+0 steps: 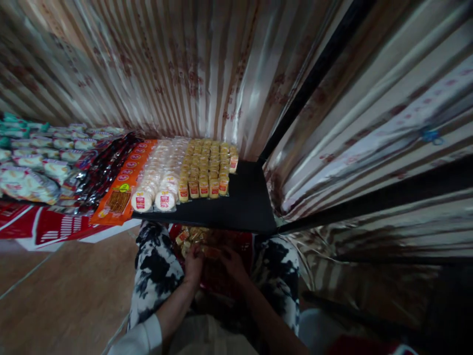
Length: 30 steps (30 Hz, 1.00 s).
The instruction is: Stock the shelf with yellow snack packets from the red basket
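Note:
Between my legs, under the shelf edge, my left hand (194,265) and my right hand (235,264) come together over a red box or bag (221,281). A small orange-brown snack packet (212,253) spans the gap between them, its left end in my left fingers and its right end at my right fingertips. The dim light blurs its details. Several loose yellow snack packets (183,237) lie in the red container beside my left hand. Above, similar yellow packets with red labels (204,187) stand in close rows on the black shelf (236,212).
Left of the yellow rows are round white wrapped crackers (165,199), an orange snack bag (120,199), dark red packets (99,167) and pale green-white bags (29,182). Striped curtains (166,74) hang behind. Black frame bars (314,84) cross at the right.

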{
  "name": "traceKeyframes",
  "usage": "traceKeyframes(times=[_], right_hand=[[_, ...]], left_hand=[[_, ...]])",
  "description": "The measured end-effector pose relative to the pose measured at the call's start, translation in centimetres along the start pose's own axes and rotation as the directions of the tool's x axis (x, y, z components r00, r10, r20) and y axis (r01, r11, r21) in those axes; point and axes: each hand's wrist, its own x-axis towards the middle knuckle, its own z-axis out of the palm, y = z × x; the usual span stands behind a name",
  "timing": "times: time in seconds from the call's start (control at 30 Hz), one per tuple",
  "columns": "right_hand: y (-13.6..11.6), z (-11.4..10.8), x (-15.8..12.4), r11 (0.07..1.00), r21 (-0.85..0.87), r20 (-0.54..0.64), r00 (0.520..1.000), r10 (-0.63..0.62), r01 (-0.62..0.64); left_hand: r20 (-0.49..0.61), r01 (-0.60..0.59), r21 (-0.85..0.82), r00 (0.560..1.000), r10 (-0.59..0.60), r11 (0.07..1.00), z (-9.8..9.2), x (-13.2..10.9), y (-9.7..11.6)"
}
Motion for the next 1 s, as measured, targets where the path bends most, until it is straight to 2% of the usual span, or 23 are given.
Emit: traceKeyframes(times=[0.17,0.3,0.37,0.47,0.57,0.7,0.87,0.93,1.0], right_hand=[[-1.3,-1.7,-0.9,0.997,0.077,-0.079,0.997,-0.001,0.007],[-3.5,-3.0,-1.4,0.997,0.040,0.002,0.998,-0.070,0.070],[-5.0,-3.8,-1.4,0.989,-0.047,0.034,0.990,-0.136,0.137],[-6.9,-4.9,-1.2,0.946,-0.200,0.009,0.966,-0.257,0.254],[-8.2,-5.6,-0.3,0.922,-0.218,-0.026,0.943,-0.332,0.318],[-9.0,-6.3,2.2,0.937,-0.077,-0.097,0.933,-0.347,0.340],[-10.4,-7.2,7.5,0.946,0.080,-0.311,0.909,-0.277,0.316],[-11.3,-7.5,10.1,0.934,0.119,-0.380,0.884,-0.271,0.337],[-12.2,-7.7,12.7,0.930,0.117,-0.420,0.866,-0.272,0.349]], left_hand=[[0.091,-0.107,0.038,0.990,0.103,0.994,0.1,-1.2,2.5],[0.156,-0.248,0.032,0.958,0.240,0.968,0.4,-1.7,5.4],[0.209,-0.363,0.059,0.915,0.344,0.930,0.6,-1.9,7.0],[0.325,-0.523,0.096,0.821,0.470,0.847,1.2,-2.0,9.4],[0.413,-0.638,0.100,0.725,0.551,0.763,2.4,-1.7,11.4],[0.393,-0.713,0.139,0.677,0.622,0.687,4.7,-1.2,14.0],[0.301,-0.770,0.094,0.626,0.719,0.631,7.9,-1.5,16.4],[0.290,-0.758,0.072,0.638,0.713,0.649,9.3,-1.6,16.8],[0.291,-0.693,0.049,0.699,0.653,0.720,10.8,-1.3,17.0]])
